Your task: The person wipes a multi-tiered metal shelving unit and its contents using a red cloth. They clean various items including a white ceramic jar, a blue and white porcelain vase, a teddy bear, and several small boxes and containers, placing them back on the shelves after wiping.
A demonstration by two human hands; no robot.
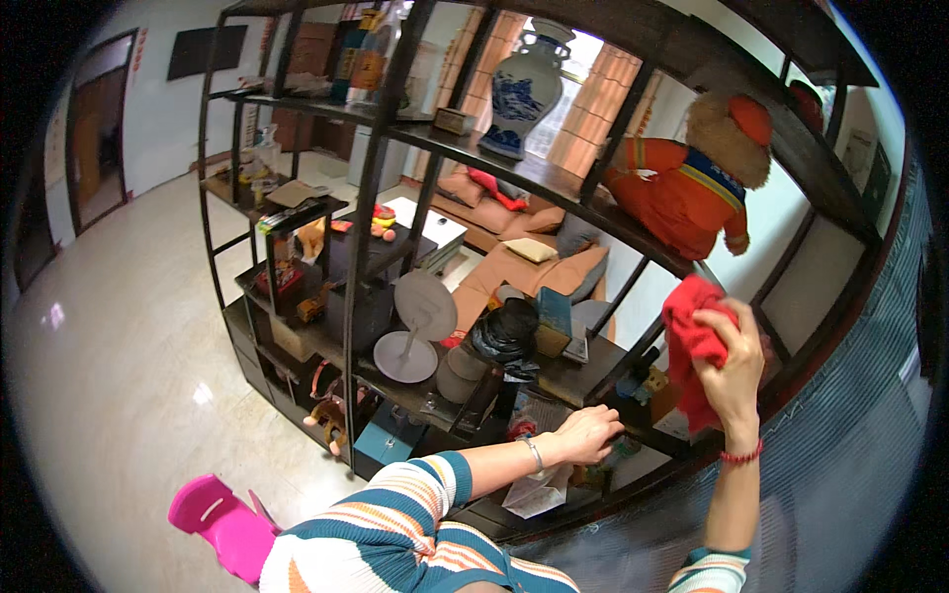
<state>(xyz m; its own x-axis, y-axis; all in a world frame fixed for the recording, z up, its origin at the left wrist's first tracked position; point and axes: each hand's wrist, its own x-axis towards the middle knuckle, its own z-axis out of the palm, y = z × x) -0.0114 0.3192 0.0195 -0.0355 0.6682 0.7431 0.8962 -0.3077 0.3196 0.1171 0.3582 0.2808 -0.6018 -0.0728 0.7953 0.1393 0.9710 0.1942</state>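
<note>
In my raised right hand (730,363) is a bunched red cloth (693,326), held just below the shelf that carries a plush bear (693,178) in an orange outfit. My left hand (589,436) is lower, its fingers curled at the dark wooden edge of the display shelf (482,159). Its fingertips are partly hidden, so whether it grips the board is unclear. Beneath that forearm, a crumpled clear plastic bag (537,489) lies in a lower compartment. Left of the bear stands a blue-and-white porcelain vase (526,89).
Around the middle shelf are a round white two-disc object (405,358), a black plastic bag (508,333) and a blue box (554,311). Bottles (363,59) stand higher up. A pink plastic chair (226,526) is at the lower left. Behind the shelf is a sofa (489,278).
</note>
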